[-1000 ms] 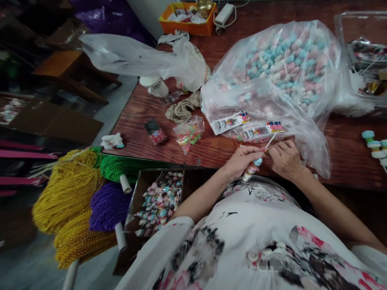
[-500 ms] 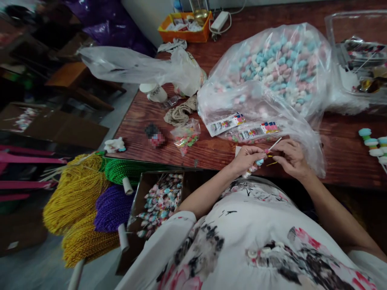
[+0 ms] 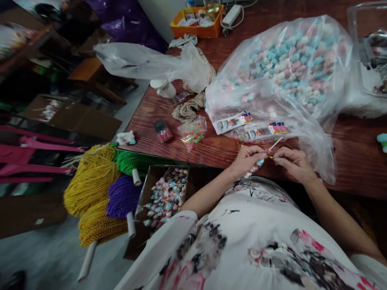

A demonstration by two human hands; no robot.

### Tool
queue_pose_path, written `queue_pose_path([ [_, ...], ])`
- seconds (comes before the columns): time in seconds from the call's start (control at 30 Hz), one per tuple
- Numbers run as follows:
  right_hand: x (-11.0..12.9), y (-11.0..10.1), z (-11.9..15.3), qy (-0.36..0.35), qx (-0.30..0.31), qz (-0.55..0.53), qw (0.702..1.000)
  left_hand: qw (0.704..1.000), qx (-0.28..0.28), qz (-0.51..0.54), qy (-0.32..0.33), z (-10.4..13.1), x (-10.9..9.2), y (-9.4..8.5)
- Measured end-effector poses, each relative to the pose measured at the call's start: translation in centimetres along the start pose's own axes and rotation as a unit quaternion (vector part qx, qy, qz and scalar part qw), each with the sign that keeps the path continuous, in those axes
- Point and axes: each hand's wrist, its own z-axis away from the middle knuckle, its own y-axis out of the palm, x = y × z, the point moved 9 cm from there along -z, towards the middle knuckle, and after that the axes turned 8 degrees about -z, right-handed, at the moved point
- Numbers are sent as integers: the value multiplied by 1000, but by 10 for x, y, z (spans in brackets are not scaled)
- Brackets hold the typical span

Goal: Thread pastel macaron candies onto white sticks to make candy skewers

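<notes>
My left hand (image 3: 248, 158) is closed around a marshmallow skewer (image 3: 259, 163) in pink, blue and white pieces, which looks wrapped in clear film. A white stick (image 3: 276, 143) slants up and to the right out of its top. With thumb and forefinger, my right hand (image 3: 292, 161) pinches a gold twist tie (image 3: 271, 157) close to where the stick leaves the candy. Both hands are just above the table's front edge, their fingertips almost meeting. My left fingers hide much of the skewer.
Beyond my hands lies a big clear bag of marshmallows (image 3: 290, 60), with printed labels (image 3: 232, 122) at its front. A small candy packet (image 3: 192, 133) rests further left. Below the table edge stand a box of finished skewers (image 3: 169, 193) and yellow cord bundles (image 3: 90, 181).
The view has turned slightly left, so everything on the table appears further right. My right fingers have closed in on the twist tie, whose loose ends stuck out before.
</notes>
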Motion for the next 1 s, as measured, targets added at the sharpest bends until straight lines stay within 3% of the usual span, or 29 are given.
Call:
queue_pose_path([
  [0.1,8,-5,4,-5,-16,14,1000,1000,-21,-1,-4,0,2,-5],
  [0.23,43,-20,13,-105,-121,52,986,998,-53,23,-21,-1,9,-10],
  [0.37,68,4,11,-196,-121,146,962,998,-59,4,-3,-4,7,-4],
  [0.47,61,19,0,-186,-102,149,966,998,-60,-1,11,-2,3,-2],
  [0.57,46,18,-5,-148,-112,101,977,998,-55,-13,18,1,0,-4],
  [0.73,31,16,-2,-110,-123,73,984,993,-49,-64,91,6,-12,-10],
  [0.8,25,16,2,-90,-145,60,984,990,-57,-75,108,6,-13,-12],
  [0.93,14,8,16,-58,-245,-4,968,984,-65,-98,134,4,-16,-13],
  [1.0,4,11,16,-22,-233,-55,971,978,-61,-118,164,5,-24,-12],
])
